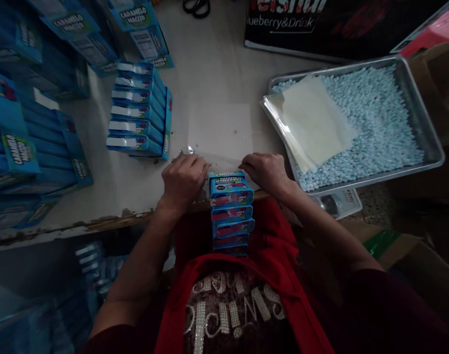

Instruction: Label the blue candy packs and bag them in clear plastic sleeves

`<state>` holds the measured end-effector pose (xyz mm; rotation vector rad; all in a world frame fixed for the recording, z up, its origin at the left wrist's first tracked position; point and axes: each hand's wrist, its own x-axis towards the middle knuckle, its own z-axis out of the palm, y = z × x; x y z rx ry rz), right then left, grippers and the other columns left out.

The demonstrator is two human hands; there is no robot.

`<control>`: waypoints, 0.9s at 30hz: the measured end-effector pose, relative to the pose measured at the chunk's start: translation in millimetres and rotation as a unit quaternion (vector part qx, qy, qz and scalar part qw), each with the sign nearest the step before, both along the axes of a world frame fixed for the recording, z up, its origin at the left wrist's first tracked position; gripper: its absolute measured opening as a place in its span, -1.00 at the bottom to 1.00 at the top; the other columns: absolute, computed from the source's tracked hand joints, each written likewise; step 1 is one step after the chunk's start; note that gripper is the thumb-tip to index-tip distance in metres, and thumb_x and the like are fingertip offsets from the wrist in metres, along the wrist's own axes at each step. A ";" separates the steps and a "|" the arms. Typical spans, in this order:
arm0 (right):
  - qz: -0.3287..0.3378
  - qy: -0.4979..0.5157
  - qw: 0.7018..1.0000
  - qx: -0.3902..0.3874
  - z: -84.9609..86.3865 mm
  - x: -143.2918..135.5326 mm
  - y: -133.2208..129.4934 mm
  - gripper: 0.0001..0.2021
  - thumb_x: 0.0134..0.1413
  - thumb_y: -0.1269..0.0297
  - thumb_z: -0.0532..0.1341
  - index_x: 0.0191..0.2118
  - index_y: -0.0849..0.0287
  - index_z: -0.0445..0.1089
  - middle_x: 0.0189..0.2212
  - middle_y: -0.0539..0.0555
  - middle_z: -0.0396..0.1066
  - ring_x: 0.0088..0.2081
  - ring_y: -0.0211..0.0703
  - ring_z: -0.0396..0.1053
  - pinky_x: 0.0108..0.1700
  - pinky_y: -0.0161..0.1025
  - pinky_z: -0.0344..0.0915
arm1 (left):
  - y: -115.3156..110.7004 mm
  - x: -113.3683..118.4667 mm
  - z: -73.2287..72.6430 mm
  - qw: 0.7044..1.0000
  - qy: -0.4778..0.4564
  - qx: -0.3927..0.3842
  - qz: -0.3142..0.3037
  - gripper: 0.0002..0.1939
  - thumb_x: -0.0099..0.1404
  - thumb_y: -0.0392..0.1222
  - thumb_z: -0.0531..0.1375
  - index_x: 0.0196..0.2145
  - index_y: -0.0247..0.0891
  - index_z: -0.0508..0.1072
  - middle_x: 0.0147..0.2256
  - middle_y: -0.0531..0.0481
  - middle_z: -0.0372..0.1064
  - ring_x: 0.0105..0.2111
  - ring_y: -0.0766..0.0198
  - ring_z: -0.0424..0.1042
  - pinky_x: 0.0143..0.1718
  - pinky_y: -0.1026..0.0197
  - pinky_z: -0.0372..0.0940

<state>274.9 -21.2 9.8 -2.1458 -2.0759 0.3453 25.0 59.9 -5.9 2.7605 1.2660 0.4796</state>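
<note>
A thin clear plastic sheet [220,129] lies flat on the table in front of me and is hard to make out against the top. My left hand [185,178] has its fingers closed at the sheet's near left corner. At the near right corner, my right hand [266,172] pinches the film between thumb and fingers. Between both hands, a row of small blue candy boxes [231,199] marked "Caramelo Macizo" extends from the table edge towards my lap. Neither hand grips these boxes.
At left stands a blue display pack of boxes [137,110], with more wrapped packs [21,142] beyond it. On the right, a metal tray [436,147] holds pale blue candies [386,118] and a stack of clear sheets [313,118]. Black scissors [200,9] and a black carton [301,29] are farther back.
</note>
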 end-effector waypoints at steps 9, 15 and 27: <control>-0.089 0.178 0.980 0.016 65.7 -8.2 -23.2 -0.89 0.25 0.26 0.43 -0.31 0.11 0.68 -0.46 -0.01 0.61 -0.44 -0.23 0.44 -0.32 -0.23 0.15 | -26.5 -7.7 70.0 0.999 -0.026 0.027 -0.020 -0.78 0.52 -0.18 0.26 -0.32 -0.19 0.62 -0.28 -0.05 0.57 -0.32 0.15 0.51 -0.37 0.11 0.12; -0.131 0.167 0.965 0.153 82.7 -43.2 -58.9 -0.86 0.27 0.36 0.34 -0.33 0.11 0.64 -0.42 -0.02 0.63 -0.44 -0.27 0.48 -0.33 -0.28 0.27 | -59.6 -10.4 79.7 0.987 -0.151 -0.004 0.060 -0.85 0.47 -0.24 0.32 -0.31 -0.16 0.63 -0.31 0.00 0.61 -0.31 0.18 0.56 -0.33 0.15 0.25; -0.007 -0.002 0.920 0.391 24.7 -51.6 -99.5 -0.89 0.41 0.32 0.36 -0.18 0.02 0.66 -0.39 -0.03 0.70 -0.43 -0.28 0.60 -0.35 -0.33 0.47 | -93.7 -32.3 2.4 0.932 -0.323 0.159 0.040 -0.77 0.32 -0.30 0.47 -0.08 -0.06 0.72 -0.26 -0.03 0.66 -0.33 0.14 0.61 -0.22 0.09 0.46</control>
